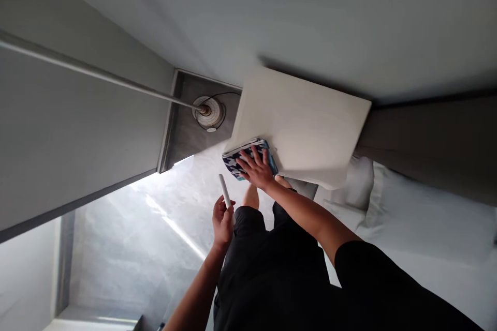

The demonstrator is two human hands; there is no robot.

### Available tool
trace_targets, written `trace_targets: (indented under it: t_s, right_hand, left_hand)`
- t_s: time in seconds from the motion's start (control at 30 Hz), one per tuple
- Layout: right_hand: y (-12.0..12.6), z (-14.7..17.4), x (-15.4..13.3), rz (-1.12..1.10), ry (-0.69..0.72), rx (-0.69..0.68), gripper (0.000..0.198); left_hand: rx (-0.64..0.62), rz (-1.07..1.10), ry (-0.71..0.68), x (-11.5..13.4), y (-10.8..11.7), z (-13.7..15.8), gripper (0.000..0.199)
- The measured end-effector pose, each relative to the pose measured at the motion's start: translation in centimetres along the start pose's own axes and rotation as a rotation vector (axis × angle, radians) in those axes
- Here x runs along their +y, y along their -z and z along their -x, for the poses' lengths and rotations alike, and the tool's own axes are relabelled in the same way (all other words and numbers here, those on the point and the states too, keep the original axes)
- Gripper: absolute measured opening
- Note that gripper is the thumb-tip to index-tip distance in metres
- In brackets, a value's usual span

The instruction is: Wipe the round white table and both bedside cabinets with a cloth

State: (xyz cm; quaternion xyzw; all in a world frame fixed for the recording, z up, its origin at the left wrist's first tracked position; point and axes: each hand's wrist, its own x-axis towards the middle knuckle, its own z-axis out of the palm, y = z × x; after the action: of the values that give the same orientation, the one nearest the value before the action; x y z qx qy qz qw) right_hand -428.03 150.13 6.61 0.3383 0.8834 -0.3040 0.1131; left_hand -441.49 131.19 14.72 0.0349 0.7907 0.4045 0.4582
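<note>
My left hand (223, 222) is closed around a slim white stick with a rounded end (224, 190); its exact kind I cannot make out. The stick points up and away over the floor. My right hand (256, 168) lies with spread fingers on a folded cloth (232, 164) in a navy and white pattern with some light blue. That cloth rests at the near left corner of a cream-coloured cabinet top (310, 124), partly covered by the hand.
Left of the cabinet, a floor lamp base (205, 111) with a pole and a black cord stands in the corner. A bed with a white pillow (430, 212) is on the right, by a dark headboard (435, 139). Light falls across the grey floor (155, 238).
</note>
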Motion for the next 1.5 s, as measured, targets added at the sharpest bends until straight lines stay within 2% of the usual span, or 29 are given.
trace_targets:
  t_s: [0.07,0.13,0.23,0.33,0.4,0.47,0.57,0.67,0.77,0.83,0.9,1.0,1.1,1.17,1.27,1.43,1.5]
  right_hand:
    - [-0.3,4.5,4.8,0.001,-0.14,0.003,0.067]
    - [-0.9,10.1,9.8,0.006,-0.338,0.039,0.069]
    - [-1.8,18.8,16.6,-0.004,-0.635,0.168,0.072]
    - [-2.3,24.7,20.8,-0.001,-0.845,0.301,0.077]
    - [-2.4,26.2,22.2,0.007,-0.926,0.354,0.079]
    - [-1.7,25.9,23.1,0.02,-0.957,0.378,0.078]
    - [1.1,22.7,25.9,0.065,-0.896,0.381,0.077]
    - [6.2,16.9,31.3,0.104,-0.857,0.46,0.077]
    - [11.4,10.2,36.9,0.074,-0.932,0.61,0.074]
    - [13.5,7.0,38.6,0.036,-1.003,0.699,0.072]
    - [14.1,5.5,37.6,0.03,-1.072,0.741,0.073]
    - [12.3,5.9,31.6,0.053,-1.071,0.69,0.077]
    - [9.5,6.5,24.5,0.028,-0.922,0.575,0.083]
    - [8.8,5.1,21.3,0.013,-0.785,0.51,0.083]
    - [10.6,-1.1,19.4,0.039,-0.564,0.445,0.08]
    - [17.7,-16.2,18.3,0.088,-0.191,0.362,0.071]
    - [19.6,-20.8,17.1,0.081,-0.083,0.352,0.064]
  left_hand:
    - [-0.037,-0.003,0.038,0.4,-0.6,-0.4,0.061]
    - [-0.066,-0.019,0.056,0.7,-1.2,-0.8,0.062]
    - [-0.102,-0.071,0.048,0.9,-2.3,-1.5,0.063]
    - [-0.159,-0.132,0.034,1.0,-3.4,-1.9,0.062]
    - [-0.19,-0.161,0.024,1.1,-4.1,-2.1,0.06]
    - [-0.208,-0.182,0.015,1.3,-4.8,-2.1,0.058]
    - [-0.233,-0.206,0.009,1.7,-5.8,-2.1,0.058]
    - [-0.245,-0.209,0.006,2.2,-6.9,-2.1,0.059]
    - [-0.237,-0.191,0.001,2.5,-8.1,-1.8,0.059]
    - [-0.223,-0.167,0.012,2.7,-8.7,-1.4,0.059]
    - [-0.206,-0.134,0.033,2.9,-9.2,-1.0,0.062]
    - [-0.183,-0.081,0.06,3.1,-9.6,-0.4,0.068]
    - [-0.155,-0.034,0.083,3.2,-9.4,-0.2,0.071]
    - [-0.133,-0.004,0.093,3.0,-9.1,-0.2,0.072]
    - [-0.112,0.024,0.088,2.4,-8.6,-0.2,0.072]
    - [-0.041,0.03,0.08,0.9,-7.3,0.5,0.072]
    - [-0.03,0.049,0.109,0.5,-6.7,1.0,0.071]
